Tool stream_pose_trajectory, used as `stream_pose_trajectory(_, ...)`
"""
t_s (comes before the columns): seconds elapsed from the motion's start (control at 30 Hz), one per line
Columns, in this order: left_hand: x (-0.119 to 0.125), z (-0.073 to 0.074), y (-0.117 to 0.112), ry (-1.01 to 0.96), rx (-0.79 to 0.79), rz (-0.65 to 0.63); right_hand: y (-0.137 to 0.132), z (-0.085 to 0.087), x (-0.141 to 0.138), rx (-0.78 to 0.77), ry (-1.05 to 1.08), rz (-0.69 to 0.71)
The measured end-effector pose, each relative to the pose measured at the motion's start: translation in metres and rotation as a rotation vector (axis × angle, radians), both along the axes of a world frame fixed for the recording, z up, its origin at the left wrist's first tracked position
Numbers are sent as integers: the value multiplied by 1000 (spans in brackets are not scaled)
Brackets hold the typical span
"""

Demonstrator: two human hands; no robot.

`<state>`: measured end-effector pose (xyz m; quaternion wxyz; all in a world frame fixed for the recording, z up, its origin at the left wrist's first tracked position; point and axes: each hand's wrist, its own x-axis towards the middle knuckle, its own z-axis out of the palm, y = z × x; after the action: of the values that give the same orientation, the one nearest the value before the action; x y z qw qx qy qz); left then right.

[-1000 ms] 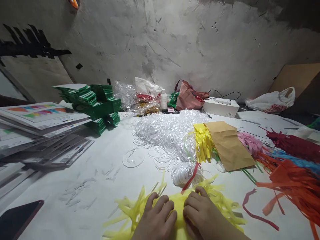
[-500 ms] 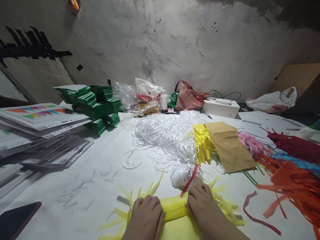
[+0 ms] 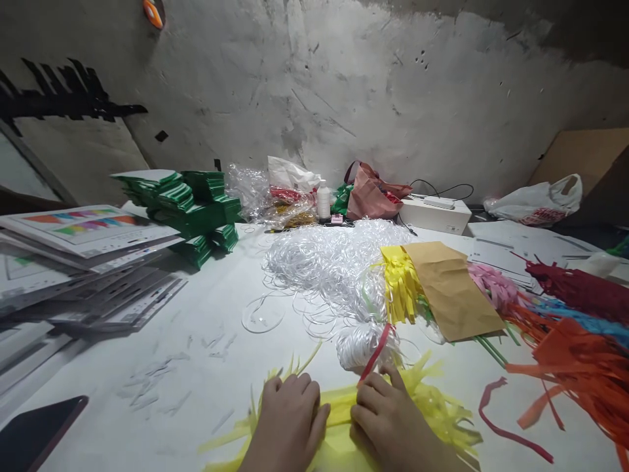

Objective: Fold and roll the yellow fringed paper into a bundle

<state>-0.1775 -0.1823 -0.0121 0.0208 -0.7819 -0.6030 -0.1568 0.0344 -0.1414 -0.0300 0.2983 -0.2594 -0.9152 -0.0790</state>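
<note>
Both my hands rest on a sheet of yellow fringed tissue paper (image 3: 432, 406) at the near edge of the white table (image 3: 206, 308). My left hand (image 3: 289, 419) lies on the rolled middle of the paper with its fingers curled over it. My right hand (image 3: 388, 419) presses the same roll just to the right, fingers bent over the paper. A red paper strip (image 3: 374, 354) leans across a small white coil of plastic cord (image 3: 356, 345) right beyond my right hand. Yellow fringe sticks out on both sides of my hands.
A heap of white plastic cord (image 3: 329, 259) fills the table's middle. Brown paper (image 3: 449, 288) covers more coloured fringe; orange fringe (image 3: 580, 360) lies at the right. Green card stacks (image 3: 191, 206) and printed sheets (image 3: 83, 229) sit left. A dark phone (image 3: 34, 436) lies near left.
My hands drew back toward me while rolling the yellow paper, then moved forward again. The roll has become tighter and the fringe has shifted.
</note>
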Motion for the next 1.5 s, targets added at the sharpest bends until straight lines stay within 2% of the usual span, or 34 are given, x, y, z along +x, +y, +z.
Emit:
stream_pose_trajectory(0.07, -2, -3, 1, -75, 82, -106, 0, -5, -2, 50, -10, -14)
stream_pose_trajectory(0.17, 1, -7, 2, -129, 307, -304, -1, -6, -4, 51, 25, -1)
stream_pose_trajectory(0.27, 6, -3, 0, -63, 323, -400, -4, -3, -5, 43, -13, 2)
stream_pose_trajectory(0.4, 6, -1, -2, -20, 246, -424, -5, -4, -3, 127, -74, -6)
stream_pose_trajectory(0.5, -3, -17, -2, -68, 313, -424, -4, -5, 8, 142, -107, 19)
stream_pose_trajectory(0.57, -9, -30, -2, -109, 336, -403, -3, -3, 18, 113, -129, 28)
stream_pose_trajectory(0.63, -13, -34, -3, -127, 310, -372, -2, 0, 26, 46, -137, 23)
stream_pose_trajectory(0.73, -13, -23, -6, -109, 210, -336, -1, 4, 29, -67, -92, 8)
stream_pose_trajectory(0.87, -4, 2, -10, 6, -109, -232, -2, -1, 20, -111, 49, -134)
stream_pose_trajectory(1.03, 9, 8, -6, 29, -239, -38, -3, -9, 11, -127, 59, -304)
stream_pose_trajectory(1.1, 10, 7, -3, 10, -242, -6, -2, -9, 9, -109, 83, -335)
stream_pose_trajectory(1.17, 8, 6, -2, -14, -239, -11, -2, -8, 7, -41, 154, -299)
stream_pose_trajectory(1.23, 5, 1, 0, -44, -199, -43, -2, -6, 5, 34, 195, -186)
stream_pose_trajectory(1.3, 3, -6, 2, -77, -86, -81, -1, -5, 2, 79, 168, -59)
stream_pose_trajectory(1.4, 1, -12, 4, -125, 147, -205, 1, -4, -2, 92, 71, 12)
stream_pose_trajectory(1.5, -1, -5, 4, -101, 175, -355, 3, -6, -2, 102, 40, -1)
